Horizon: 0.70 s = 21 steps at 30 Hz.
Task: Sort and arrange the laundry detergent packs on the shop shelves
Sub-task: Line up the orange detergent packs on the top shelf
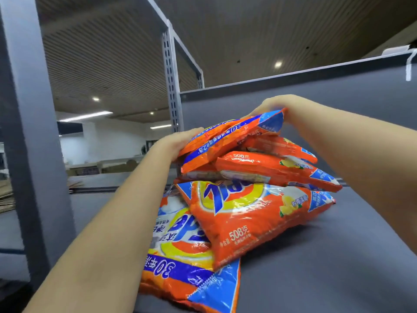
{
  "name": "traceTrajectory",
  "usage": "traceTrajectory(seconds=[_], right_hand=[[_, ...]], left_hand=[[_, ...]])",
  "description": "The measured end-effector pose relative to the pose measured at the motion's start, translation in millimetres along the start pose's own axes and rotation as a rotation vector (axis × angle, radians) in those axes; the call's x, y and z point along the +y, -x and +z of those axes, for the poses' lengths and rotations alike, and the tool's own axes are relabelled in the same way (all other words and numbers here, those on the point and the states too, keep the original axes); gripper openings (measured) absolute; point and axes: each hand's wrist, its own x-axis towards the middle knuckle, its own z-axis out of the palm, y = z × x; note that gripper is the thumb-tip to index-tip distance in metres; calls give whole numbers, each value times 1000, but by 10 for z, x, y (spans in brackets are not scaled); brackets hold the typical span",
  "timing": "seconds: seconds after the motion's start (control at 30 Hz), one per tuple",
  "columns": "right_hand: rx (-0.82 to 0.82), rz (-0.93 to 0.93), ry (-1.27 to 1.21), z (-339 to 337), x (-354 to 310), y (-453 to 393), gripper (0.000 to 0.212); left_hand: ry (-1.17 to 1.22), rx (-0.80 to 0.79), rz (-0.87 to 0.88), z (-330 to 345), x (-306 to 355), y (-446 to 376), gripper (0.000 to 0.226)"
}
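Several orange Tide detergent packs lie heaped on a grey shelf board (327, 256). The top pack (228, 138) is tilted and held at both ends. My left hand (178, 143) grips its left edge; my right hand (277, 106) grips its far right corner from behind. Under it lie two smaller 508 g packs (270, 163). A front-facing 508 g pack (250, 215) rests lower, overlapping a bigger pack (187, 263) that sticks out over the shelf's front edge.
A thick grey upright (29, 132) stands at the left and a slotted post (171, 82) behind the heap. A dark back panel (316, 96) closes the shelf's rear. Flattened cardboard (6, 197) lies on the far left.
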Motion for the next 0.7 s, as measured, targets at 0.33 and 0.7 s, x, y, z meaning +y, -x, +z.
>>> traceTrajectory(seconds=[0.33, 0.7], right_hand=[[174, 68, -492, -79, -79, 112, 28], [156, -108, -937, -221, -84, 528, 38]], left_hand=[[176, 246, 287, 51, -160, -36, 58], [270, 430, 718, 128, 92, 412, 66]])
